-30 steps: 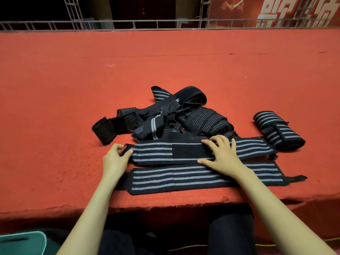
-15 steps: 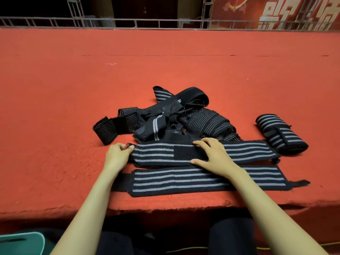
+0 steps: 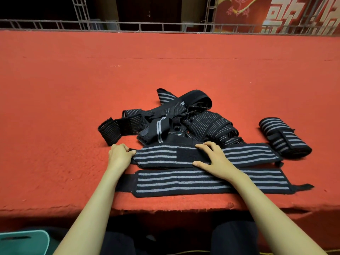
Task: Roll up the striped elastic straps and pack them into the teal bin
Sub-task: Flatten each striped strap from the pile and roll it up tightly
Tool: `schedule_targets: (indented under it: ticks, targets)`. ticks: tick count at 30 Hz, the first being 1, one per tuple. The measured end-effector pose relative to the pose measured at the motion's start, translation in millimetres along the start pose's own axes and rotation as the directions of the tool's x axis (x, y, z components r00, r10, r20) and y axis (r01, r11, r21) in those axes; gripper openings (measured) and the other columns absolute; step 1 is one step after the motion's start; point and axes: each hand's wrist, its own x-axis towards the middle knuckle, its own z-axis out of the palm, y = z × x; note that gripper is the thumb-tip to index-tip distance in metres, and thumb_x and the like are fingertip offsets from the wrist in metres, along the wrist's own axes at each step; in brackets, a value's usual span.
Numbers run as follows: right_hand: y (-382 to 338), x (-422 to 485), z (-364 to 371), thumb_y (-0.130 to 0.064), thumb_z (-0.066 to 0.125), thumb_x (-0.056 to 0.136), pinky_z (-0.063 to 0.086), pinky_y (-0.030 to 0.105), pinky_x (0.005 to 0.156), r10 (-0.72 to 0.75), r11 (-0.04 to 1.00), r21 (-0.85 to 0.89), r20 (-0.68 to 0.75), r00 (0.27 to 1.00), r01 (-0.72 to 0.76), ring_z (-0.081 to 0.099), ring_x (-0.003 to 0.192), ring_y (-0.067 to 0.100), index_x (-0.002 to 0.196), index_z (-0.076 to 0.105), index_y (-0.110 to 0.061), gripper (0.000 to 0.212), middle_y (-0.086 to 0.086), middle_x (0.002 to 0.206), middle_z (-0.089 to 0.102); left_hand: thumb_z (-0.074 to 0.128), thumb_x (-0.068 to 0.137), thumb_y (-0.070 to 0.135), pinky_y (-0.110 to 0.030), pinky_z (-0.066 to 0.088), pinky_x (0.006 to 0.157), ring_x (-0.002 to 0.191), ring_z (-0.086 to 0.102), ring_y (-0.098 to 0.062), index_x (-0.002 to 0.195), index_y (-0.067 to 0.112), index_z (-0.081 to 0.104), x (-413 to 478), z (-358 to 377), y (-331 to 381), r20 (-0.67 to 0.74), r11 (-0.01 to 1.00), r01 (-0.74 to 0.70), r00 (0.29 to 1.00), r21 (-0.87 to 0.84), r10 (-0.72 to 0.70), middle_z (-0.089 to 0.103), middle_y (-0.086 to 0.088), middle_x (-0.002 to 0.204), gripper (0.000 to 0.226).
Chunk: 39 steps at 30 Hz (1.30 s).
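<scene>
striped strap [image 3: 248, 153] lies flat just in front of the tangled pile [image 3: 184, 122] of straps. the left hand [image 3: 119, 155] has curled fingers pinching the strap's left end; the right hand [image 3: 215, 161] lies spread and flat, pressing its middle. a second flat strap [image 3: 184, 181] lies nearer still, by the edge of the red carpeted surface [image 3: 73, 107]. a rolled strap [image 3: 283, 138] sits right of the pile. the teal bin [image 3: 24, 242] is low, left of the pile. beyond the pile stand a metal railing [image 3: 147, 26] and a red banner [image 3: 276, 13].
</scene>
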Motion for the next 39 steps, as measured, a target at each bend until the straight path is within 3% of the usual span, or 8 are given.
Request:
schedule_targets:
  ticks: [10,14,17,20,23,28,33,39]
  targets:
    - [-19.0,3.2,2.0,-0.056,0.058,0.083,0.01,0.055,0.116,0.013,0.985,-0.171,0.072,0.997,-0.001,0.012,0.143,0.021,0.143,0.034,-0.03,0.069,0.001,0.149,0.023,0.066,0.087,0.023,-0.037,0.04,0.077,0.099,0.054,-0.038,0.083,0.004,0.056,6.9,-3.1,3.7,0.029,0.992,-0.013,1.0,0.129,0.009,0.06,-0.023,0.105,0.022]
    - [-39.6,6.1,7.5,-0.044,0.056,0.083,0.012,0.052,0.116,-0.265,0.933,-0.249,0.011,0.964,0.259,0.017,0.142,0.025,0.137,0.047,-0.028,0.058,0.001,0.149,0.032,0.069,0.084,0.021,-0.034,0.037,0.072,0.096,0.056,-0.036,0.064,0.01,0.047,8.0,-3.0,2.5,0.007,0.995,0.003,1.0,0.1,-0.004,0.063,-0.021,0.1,0.032]
    - [-71.2,14.8,23.4,-0.036,0.054,0.087,0.019,0.046,0.116,-0.408,0.898,-0.152,0.064,0.911,0.413,0.027,0.14,0.026,0.131,0.055,-0.022,0.047,0.002,0.146,0.042,0.072,0.081,0.021,-0.038,0.042,0.078,0.1,0.055,-0.035,0.076,0.008,0.055,4.5,-0.8,5.3,-0.032,0.995,-0.008,0.999,0.104,0.012,0.062,-0.02,0.104,0.022]
    - [-95.5,23.3,39.5,-0.041,0.05,0.094,0.016,0.045,0.116,-0.347,0.922,-0.131,0.142,0.927,0.365,0.02,0.141,0.022,0.137,0.049,-0.025,0.046,-0.003,0.15,0.035,0.075,0.079,0.029,-0.046,0.042,0.09,0.115,0.048,-0.038,0.111,0.001,0.05,1.5,0.5,4.9,-0.077,0.991,0.084,0.994,0.106,-0.076,0.053,-0.019,0.12,0.048]
    - [-100.7,31.4,45.6,-0.044,0.042,0.099,0.013,0.04,0.113,-0.24,0.955,-0.141,0.156,0.958,0.262,0.018,0.138,0.014,0.134,0.053,-0.031,0.039,-0.014,0.148,0.036,0.069,0.081,0.042,-0.044,0.042,0.09,0.115,0.05,-0.038,0.114,0.002,0.048,-0.6,-1.9,-3.6,-0.059,0.983,0.118,0.992,0.138,-0.111,0.056,-0.02,0.12,0.056]
    - [-97.8,34.1,53.2,-0.043,0.04,0.1,0.01,0.036,0.108,-0.219,0.966,-0.105,0.144,0.965,0.235,0.02,0.135,0.011,0.127,0.058,-0.035,0.034,-0.019,0.143,0.039,0.075,0.078,0.02,-0.032,0.041,0.079,0.095,0.059,-0.027,0.097,0.011,0.058,-17.3,-4.1,-5.5,-0.145,0.977,-0.052,0.989,-0.207,0.022,0.065,-0.009,0.1,0.027]
    - [-88.5,28.2,58.6,-0.043,0.044,0.098,0.003,0.035,0.113,-0.247,0.964,-0.067,0.128,0.96,0.257,0.013,0.141,0.011,0.132,0.053,-0.034,0.036,-0.018,0.148,0.034,0.071,0.081,0.01,-0.027,0.048,0.085,0.087,0.064,-0.013,0.091,0.019,0.066,-37.8,-0.8,-7.1,-0.168,0.869,-0.152,0.982,-0.47,0.081,0.069,0.001,0.09,0.014]
    - [-87.2,26.2,60.4,-0.042,0.046,0.097,0.001,0.035,0.114,-0.259,0.961,-0.074,0.096,0.961,0.266,0.012,0.142,0.012,0.133,0.051,-0.033,0.037,-0.017,0.149,0.032,0.061,0.091,0.021,-0.024,0.046,0.082,0.087,0.063,-0.013,0.083,0.015,0.069,-36.5,6.6,-14.2,-0.021,0.654,0.03,0.997,-0.755,-0.071,0.069,0.001,0.086,0.013]
